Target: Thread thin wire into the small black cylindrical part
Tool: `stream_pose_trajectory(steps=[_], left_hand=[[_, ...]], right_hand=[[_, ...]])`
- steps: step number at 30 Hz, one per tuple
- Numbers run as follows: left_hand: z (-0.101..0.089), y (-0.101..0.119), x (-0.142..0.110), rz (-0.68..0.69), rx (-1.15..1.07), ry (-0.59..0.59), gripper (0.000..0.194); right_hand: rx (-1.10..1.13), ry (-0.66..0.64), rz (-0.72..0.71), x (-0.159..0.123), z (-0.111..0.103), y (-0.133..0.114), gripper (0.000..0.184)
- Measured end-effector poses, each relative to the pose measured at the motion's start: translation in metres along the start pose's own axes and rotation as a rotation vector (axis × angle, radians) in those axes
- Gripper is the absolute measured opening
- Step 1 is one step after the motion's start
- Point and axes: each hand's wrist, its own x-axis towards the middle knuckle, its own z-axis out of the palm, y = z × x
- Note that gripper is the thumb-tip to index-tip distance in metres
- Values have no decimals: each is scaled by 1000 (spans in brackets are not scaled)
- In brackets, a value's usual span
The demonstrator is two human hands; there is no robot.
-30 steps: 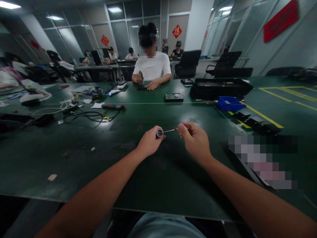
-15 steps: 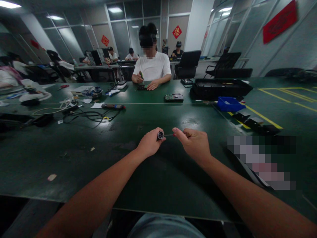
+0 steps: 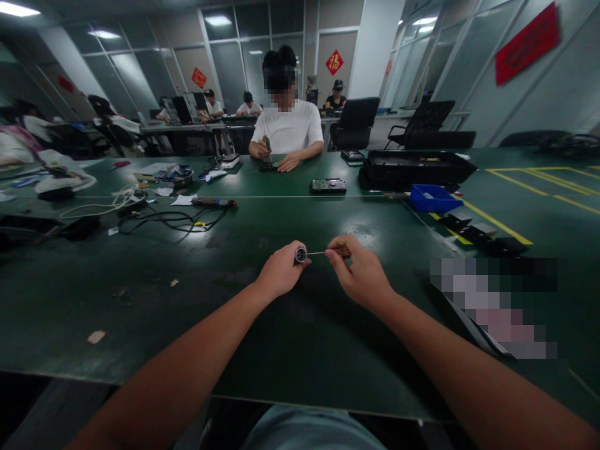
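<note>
My left hand (image 3: 280, 272) is closed around a small dark cylindrical part with a silvery round end (image 3: 300, 255) that faces right. My right hand (image 3: 360, 272) pinches a thin screwdriver (image 3: 328, 252), whose metal shaft points left and meets the part's end. Both hands hover just above the green table (image 3: 300, 337), near its middle. Most of the part's body is hidden inside my left fist.
Across the table a person in a white shirt (image 3: 289, 128) works on a small board. A hard drive (image 3: 329, 185), a black tray (image 3: 415, 167), a blue bin (image 3: 434, 198), black cables (image 3: 173, 219) and a soldering iron (image 3: 213, 202) lie further back.
My right hand has moved left toward the left hand, so less of the screwdriver shaft shows between them. The left hand has barely moved.
</note>
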Motion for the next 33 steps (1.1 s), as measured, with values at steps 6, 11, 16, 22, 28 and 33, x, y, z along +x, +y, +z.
stream_pose_trajectory(steps=[6,11,16,22,28,33], left_hand=[[0,4,-1,0,-14,-30,11],[-1,6,0,-17,-29,-23,13],[1,4,0,-7,-38,-19,12],[-2,5,0,14,-64,-41,12],[-4,7,1,-16,-76,-41,13],[-4,9,0,-23,-78,-46,15]], right_hand=[[-15,-73,10,-3,-4,-6,25],[141,58,92,-5,2,-7,23],[437,109,244,-2,12,3,22],[804,169,486,7,17,22,27],[896,256,560,10,17,32,27],[732,225,435,7,19,25,27]])
